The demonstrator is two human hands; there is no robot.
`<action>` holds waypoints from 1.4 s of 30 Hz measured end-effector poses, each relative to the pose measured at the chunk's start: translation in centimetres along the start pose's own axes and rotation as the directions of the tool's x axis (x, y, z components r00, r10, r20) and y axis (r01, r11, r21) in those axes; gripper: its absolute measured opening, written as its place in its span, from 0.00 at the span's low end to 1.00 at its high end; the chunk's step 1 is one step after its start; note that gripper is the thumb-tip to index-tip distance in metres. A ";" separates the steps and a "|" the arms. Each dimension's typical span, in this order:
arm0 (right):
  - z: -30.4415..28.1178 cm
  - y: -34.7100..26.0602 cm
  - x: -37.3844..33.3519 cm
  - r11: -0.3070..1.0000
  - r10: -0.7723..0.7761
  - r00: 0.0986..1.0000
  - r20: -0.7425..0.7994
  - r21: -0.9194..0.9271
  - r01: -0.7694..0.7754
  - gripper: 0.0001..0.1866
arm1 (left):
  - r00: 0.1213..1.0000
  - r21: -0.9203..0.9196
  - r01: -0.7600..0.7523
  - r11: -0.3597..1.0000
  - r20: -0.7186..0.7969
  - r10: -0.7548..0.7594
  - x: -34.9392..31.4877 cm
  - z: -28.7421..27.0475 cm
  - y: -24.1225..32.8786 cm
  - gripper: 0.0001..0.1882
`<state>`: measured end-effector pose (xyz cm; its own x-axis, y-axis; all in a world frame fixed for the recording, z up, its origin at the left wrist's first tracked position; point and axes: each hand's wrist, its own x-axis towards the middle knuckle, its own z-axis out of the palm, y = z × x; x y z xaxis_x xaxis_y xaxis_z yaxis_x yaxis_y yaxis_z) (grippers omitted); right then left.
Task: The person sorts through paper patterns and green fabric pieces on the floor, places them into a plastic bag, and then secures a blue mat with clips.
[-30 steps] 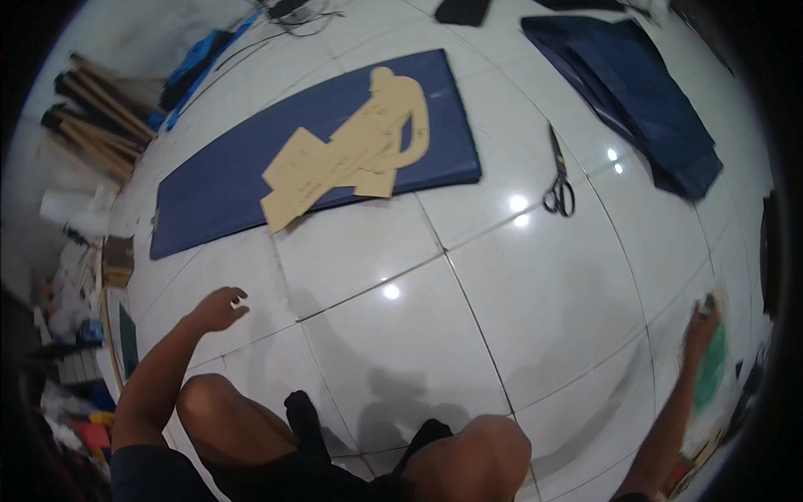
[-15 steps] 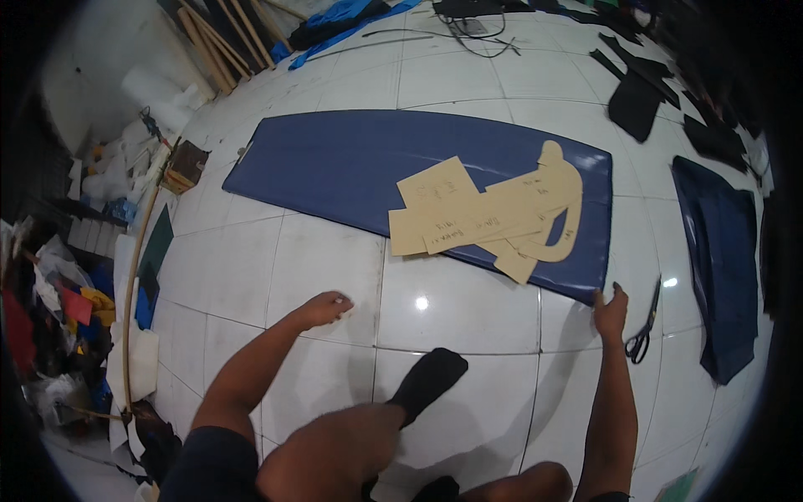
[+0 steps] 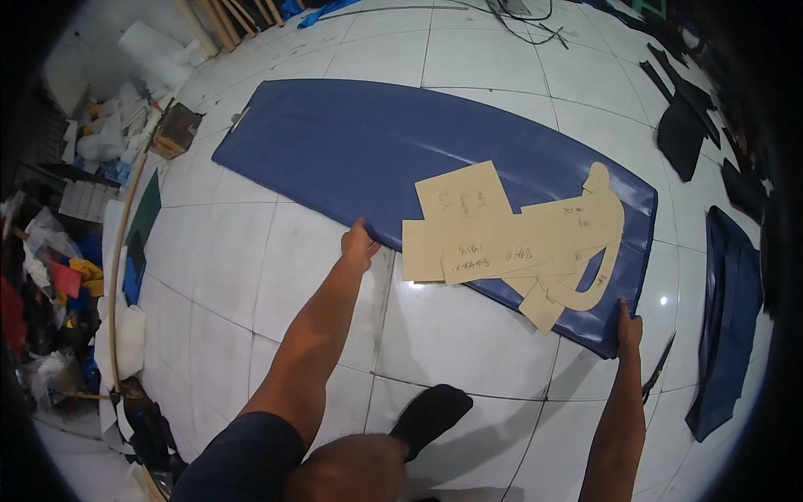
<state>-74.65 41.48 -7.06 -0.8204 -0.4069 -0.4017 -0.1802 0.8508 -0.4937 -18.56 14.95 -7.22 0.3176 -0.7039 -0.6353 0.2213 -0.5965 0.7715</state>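
Note:
A folded dark blue vinyl sheet lies spread on the tiled floor in front of me. Its near edge is pinched by my left hand, left of a pile of tan card patterns. At the near right corner, my right hand holds the sheet's edge, the fingers partly hidden. Several flat card patterns overlap on the sheet's right half, among them a curved, hook-shaped card. A few stick out past the near edge. Black-handled scissors lie beside my right forearm, which partly covers them.
Another folded blue sheet lies at the far right. Black cut pieces are scattered behind it. Scraps and plastic bags heap up on the left behind a thin pole. My black-socked foot rests on the tiles.
My left hand has moved from above the bare tiles to the sheet's near edge and closed on it. The right hand stays at the corner. The view has shifted.

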 end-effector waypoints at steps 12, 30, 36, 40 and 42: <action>0.6 0.0 0.4 0.961 0.009 0.986 0.164 0.272 -0.054 0.43 | 0.989 -0.155 0.143 0.978 -0.018 -0.147 5.0 -1.9 -0.3 0.11; 2.7 1.3 -1.9 0.919 0.047 0.967 0.250 0.369 -0.140 0.39 | 0.980 0.360 -0.195 0.912 0.038 0.195 -6.3 -10.8 -4.8 0.10; 1.6 2.6 -2.4 0.897 0.106 0.966 0.235 0.397 -0.195 0.39 | 0.980 0.466 -0.201 0.862 0.110 0.168 -14.7 -2.3 -13.5 0.16; 8.8 7.7 -10.1 0.934 -0.323 0.638 0.700 0.343 0.097 0.26 | 0.910 0.682 -0.414 0.603 0.290 0.297 -10.6 -10.5 -16.7 0.25; 7.5 5.0 -14.6 0.940 -0.148 0.591 0.793 0.298 -0.165 0.31 | 0.866 0.655 -0.499 0.568 0.396 0.305 -10.3 -12.5 -17.0 0.25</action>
<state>-59.50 49.17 -9.37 -0.0276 -0.6301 -0.7760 0.1277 0.7677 -0.6279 -14.04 37.16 -13.34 -0.0221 -0.9442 -0.3285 -0.6367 -0.2401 0.7328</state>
